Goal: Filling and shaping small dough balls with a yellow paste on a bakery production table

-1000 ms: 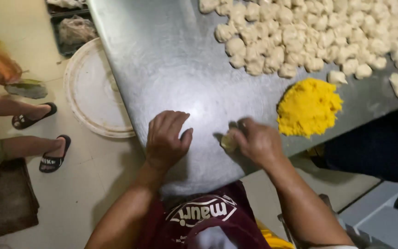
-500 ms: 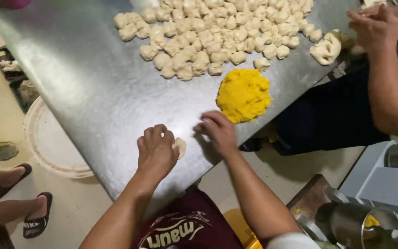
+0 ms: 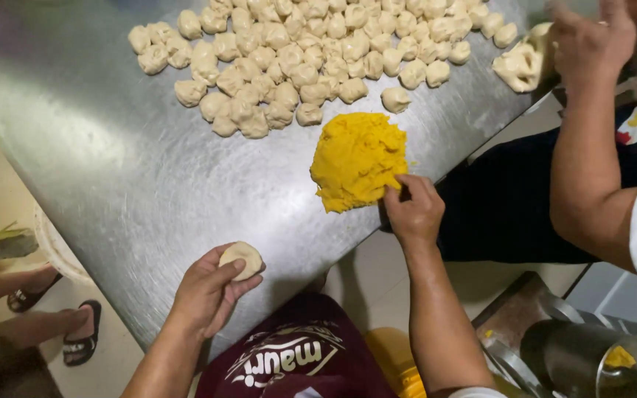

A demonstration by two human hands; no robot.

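At the far left, two feet in dark sandals (image 3: 75,340) stand on the floor beside a round white lid (image 3: 51,250) that the steel table (image 3: 112,162) half hides. The left hand (image 3: 208,291) rests at the table's near edge, fingers curled up around one flattened dough disc (image 3: 241,258), which is pale cream, smooth and slightly domed, cupped between fingertips and thumb. Beyond it, at the far middle of the table, lies a spread of small dough lumps (image 3: 296,55), several dozen, too many and too crowded to count exactly, all rough, pinched and the same pale colour as the disc. One mound of bright yellow filling (image 3: 355,166), crumbly and moist-looking, sits just near of the lumps. The right hand (image 3: 411,210) touches the mound's near right edge, fingers bent and pinching into the filling. At the far right another person's hand (image 3: 591,40) is blurred, so I cannot tell its grip; it is beside a larger dough piece (image 3: 521,66) at the table's corner. One metal container (image 3: 599,357) stands at the near right
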